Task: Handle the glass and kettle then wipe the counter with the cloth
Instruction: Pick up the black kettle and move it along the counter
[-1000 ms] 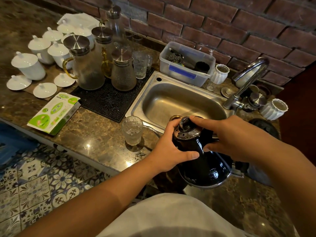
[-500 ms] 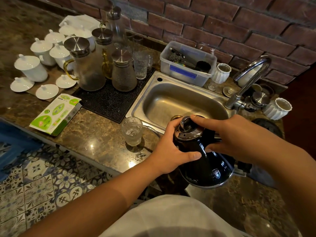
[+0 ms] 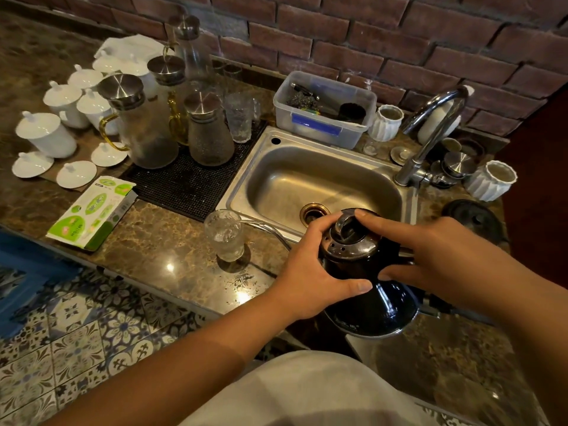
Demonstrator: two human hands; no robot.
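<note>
A black kettle [image 3: 373, 305] with a steel lid [image 3: 350, 241] is held in front of the sink's near edge. My left hand [image 3: 310, 272] wraps its left shoulder, thumb across the front. From the right, my right hand [image 3: 430, 256] grips the top, index finger on the lid knob. The kettle's thin spout [image 3: 267, 227] reaches left to the rim of a clear textured glass [image 3: 226, 235], which stands on the marble counter [image 3: 159, 253] left of the kettle. No cloth shows.
A steel sink [image 3: 322, 182] with a tap [image 3: 430, 133] lies behind the kettle. Glass pitchers [image 3: 141, 124] stand on a black mat [image 3: 184, 182], white lidded cups [image 3: 46, 133] at far left, a green tissue pack [image 3: 92, 213] near the edge, a plastic tub [image 3: 322, 109] and a black kettle base [image 3: 475, 219].
Both hands stay on the kettle in much the same grip. The view has shifted slightly, and the sink drain now shows behind the lid.
</note>
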